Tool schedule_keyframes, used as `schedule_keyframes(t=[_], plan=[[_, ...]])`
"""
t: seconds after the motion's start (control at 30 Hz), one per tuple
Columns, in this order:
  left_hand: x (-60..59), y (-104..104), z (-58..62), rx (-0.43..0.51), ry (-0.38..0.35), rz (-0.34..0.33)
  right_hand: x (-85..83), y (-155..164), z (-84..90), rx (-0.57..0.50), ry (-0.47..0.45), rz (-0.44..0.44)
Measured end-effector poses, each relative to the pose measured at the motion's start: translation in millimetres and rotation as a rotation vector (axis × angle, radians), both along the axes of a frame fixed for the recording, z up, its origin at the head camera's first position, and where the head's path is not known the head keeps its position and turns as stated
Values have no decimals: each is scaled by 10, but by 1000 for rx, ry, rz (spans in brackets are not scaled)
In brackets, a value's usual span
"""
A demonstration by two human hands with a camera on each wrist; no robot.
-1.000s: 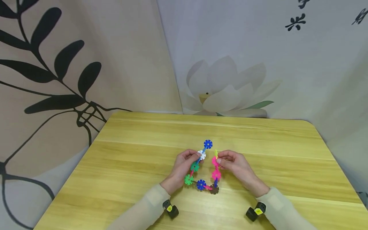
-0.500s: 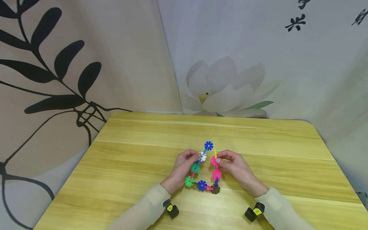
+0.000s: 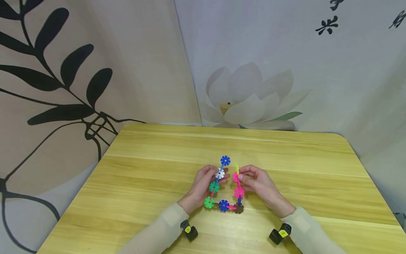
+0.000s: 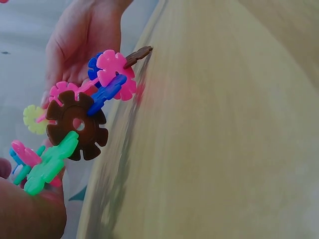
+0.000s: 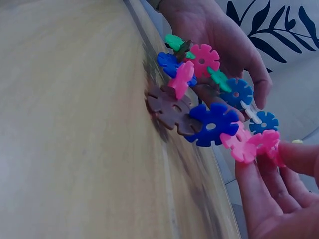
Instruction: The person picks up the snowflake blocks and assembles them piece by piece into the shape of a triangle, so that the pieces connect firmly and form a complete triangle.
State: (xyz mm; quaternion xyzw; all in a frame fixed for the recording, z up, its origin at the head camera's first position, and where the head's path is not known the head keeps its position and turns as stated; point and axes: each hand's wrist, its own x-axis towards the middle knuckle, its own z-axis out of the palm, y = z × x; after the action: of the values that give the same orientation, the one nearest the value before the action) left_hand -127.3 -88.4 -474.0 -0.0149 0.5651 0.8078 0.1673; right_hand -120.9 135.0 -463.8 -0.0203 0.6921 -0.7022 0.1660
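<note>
A chain of interlocking plastic snowflake discs [image 3: 223, 205] hangs in a U between both hands above the table. My left hand [image 3: 199, 183] holds its left side by the white disc [image 3: 220, 173], with fingers showing behind the chain. A blue disc [image 3: 225, 160] tops that end. The right hand [image 3: 261, 181] pinches the upper pink disc [image 3: 236, 177] between thumb and fingers. A yellow disc [image 3: 237, 168] stands edge-on at this end, apart from the blue one. In the left wrist view, the brown disc [image 4: 89, 124] and green disc [image 4: 52, 163] are nearest the camera.
The wooden table [image 3: 152, 151] lies beneath the hands, its back edge against a printed backdrop [image 3: 253, 95]. Black wrist cameras sit on both sleeves, the left camera [image 3: 191, 233] and the right camera [image 3: 276, 236].
The chain's blue end has swung slightly left, away from the yellow end. Fingers of my left hand now show further out behind the chain. My right hand has barely moved.
</note>
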Motion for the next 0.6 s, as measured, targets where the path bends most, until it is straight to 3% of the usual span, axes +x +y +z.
schedule_keyframes(t=[0.23,0.6], plan=[[-10,30,-1,46,6,11,-9,1,-28,-12,21,23],[-8,48,-20,-12,10,5,3,-18,-3,47,31,57]])
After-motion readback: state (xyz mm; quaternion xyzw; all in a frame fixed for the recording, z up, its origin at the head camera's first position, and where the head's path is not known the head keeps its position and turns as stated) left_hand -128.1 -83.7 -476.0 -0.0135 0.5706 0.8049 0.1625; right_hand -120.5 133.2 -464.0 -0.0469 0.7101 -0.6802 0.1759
